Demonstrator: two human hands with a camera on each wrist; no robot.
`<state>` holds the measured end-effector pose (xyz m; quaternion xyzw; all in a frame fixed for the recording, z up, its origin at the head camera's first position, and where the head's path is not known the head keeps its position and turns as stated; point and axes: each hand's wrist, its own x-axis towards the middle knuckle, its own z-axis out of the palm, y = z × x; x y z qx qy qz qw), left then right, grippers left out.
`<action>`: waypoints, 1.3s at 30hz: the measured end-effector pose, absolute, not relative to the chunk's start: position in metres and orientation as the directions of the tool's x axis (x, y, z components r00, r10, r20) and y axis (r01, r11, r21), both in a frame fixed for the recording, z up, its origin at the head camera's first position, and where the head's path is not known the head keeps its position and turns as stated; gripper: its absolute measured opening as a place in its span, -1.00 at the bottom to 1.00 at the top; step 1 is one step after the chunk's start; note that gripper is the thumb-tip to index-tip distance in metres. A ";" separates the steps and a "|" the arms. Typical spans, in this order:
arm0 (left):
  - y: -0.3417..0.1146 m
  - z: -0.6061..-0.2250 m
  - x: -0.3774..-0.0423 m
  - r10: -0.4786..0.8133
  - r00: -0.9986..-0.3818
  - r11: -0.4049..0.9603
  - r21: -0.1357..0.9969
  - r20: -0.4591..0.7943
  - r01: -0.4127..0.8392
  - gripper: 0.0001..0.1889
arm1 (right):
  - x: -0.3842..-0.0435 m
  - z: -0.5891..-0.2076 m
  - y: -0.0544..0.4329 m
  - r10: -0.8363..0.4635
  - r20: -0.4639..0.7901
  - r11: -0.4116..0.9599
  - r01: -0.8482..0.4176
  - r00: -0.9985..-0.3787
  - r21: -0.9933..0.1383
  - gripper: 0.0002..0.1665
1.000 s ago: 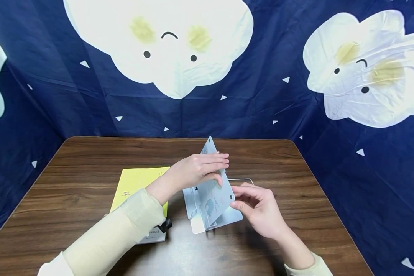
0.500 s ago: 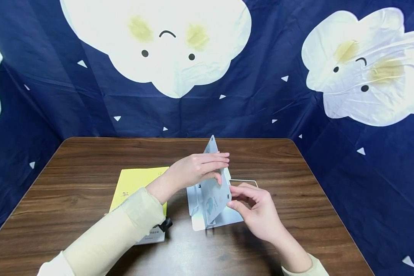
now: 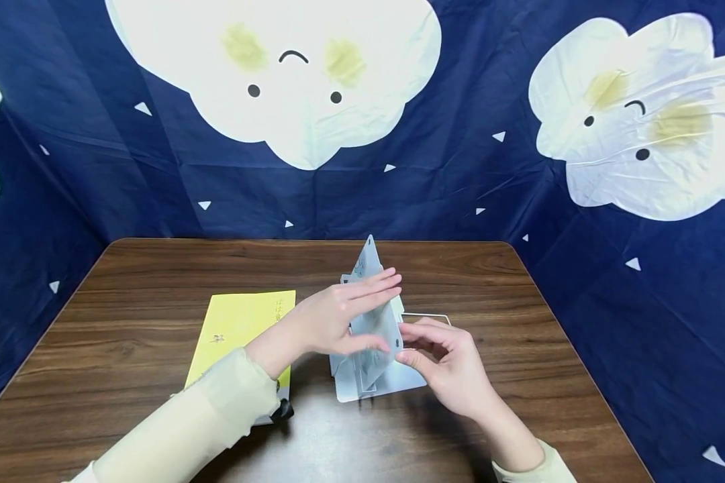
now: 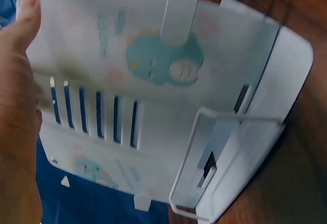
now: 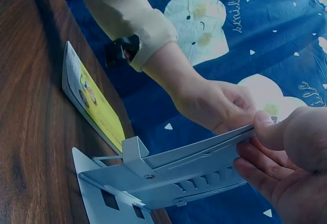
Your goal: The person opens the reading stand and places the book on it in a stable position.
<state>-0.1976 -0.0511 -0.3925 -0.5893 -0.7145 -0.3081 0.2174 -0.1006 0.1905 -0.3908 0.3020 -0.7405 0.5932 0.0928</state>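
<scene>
A pale blue metal book stand (image 3: 370,258) with dinosaur prints is tilted up on its base plate (image 3: 395,381). Against its panel lies my left hand (image 3: 332,318), fingers straight and thumb stretched apart from them. My right hand (image 3: 453,369) pinches the panel's near right edge between thumb and fingers. Slots and a thin wire loop (image 4: 185,155) show on the stand (image 4: 168,132) in the left wrist view. A bent clip (image 5: 135,155) juts from the panel's edge in the right wrist view. Part of the panel is hidden behind my left hand.
A yellow book (image 3: 242,322) lies on the wooden table (image 3: 157,268) left of the stand, partly under my left forearm. A black piece (image 3: 284,410) hangs at the left cuff. A dark blue cloth (image 3: 459,194) with clouds hangs behind the table.
The stand has shifted slightly away from me and turned a little. My left fingers have spread, with the thumb straightening from its bent pose. The right hand keeps its pinch.
</scene>
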 end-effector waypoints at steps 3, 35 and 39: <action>-0.047 -0.395 -0.186 0.712 -0.272 0.161 0.226 0.648 0.961 0.10 | -0.102 -0.392 0.192 -0.332 0.498 0.108 -0.557 -0.801 -0.824 -0.57; -0.045 -0.405 -0.177 0.639 -0.311 0.208 0.231 0.704 0.950 -0.01 | -0.117 -0.395 0.203 -0.418 0.488 0.235 -0.610 -0.767 -0.757 -0.57; -0.047 -0.405 -0.177 0.639 -0.309 0.204 0.233 0.704 0.951 -0.01 | -0.125 -0.402 0.212 -0.389 0.443 0.283 -0.563 -0.808 -0.777 -0.59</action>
